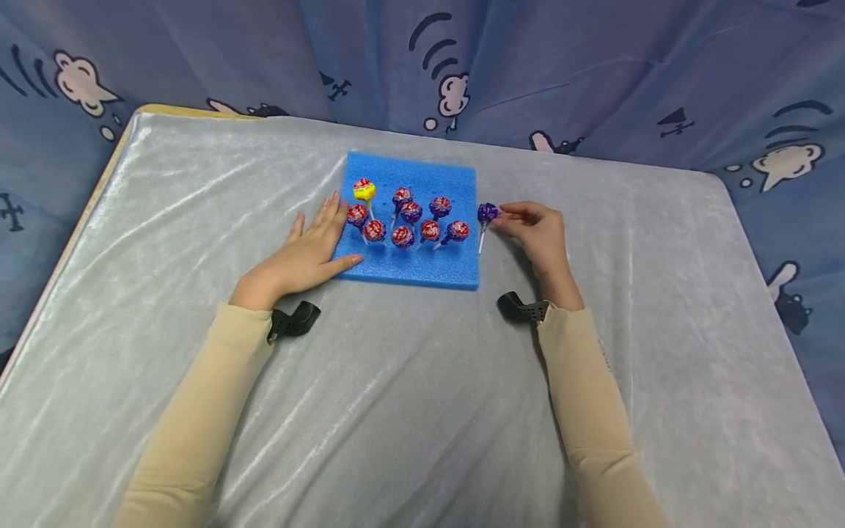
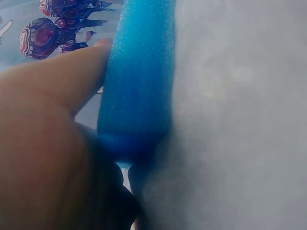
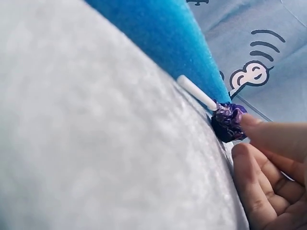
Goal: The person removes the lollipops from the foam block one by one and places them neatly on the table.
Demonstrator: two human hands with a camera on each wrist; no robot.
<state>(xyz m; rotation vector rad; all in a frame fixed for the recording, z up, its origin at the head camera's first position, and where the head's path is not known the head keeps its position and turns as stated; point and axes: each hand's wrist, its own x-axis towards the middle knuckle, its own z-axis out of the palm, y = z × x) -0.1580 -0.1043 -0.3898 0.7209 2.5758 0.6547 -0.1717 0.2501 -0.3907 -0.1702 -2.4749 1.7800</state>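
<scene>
Along the left edge of the blue foam block [image 1: 422, 265], the left hand [image 1: 300, 253] rests with fingers spread; light, even pressure should steady it best. Just right of the block, the right hand's [image 1: 540, 233] fingers pinch the purple-wrapped lollipop [image 1: 487, 213] by its head, a sensible hold that leaves its white stick [image 3: 197, 92] free.

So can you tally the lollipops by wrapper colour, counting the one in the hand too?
Yellow lollipop: 1, in the blue foam
Purple lollipops, most showing red: 9, eight in the foam and one at the right hand's fingertips
Total: 10
</scene>
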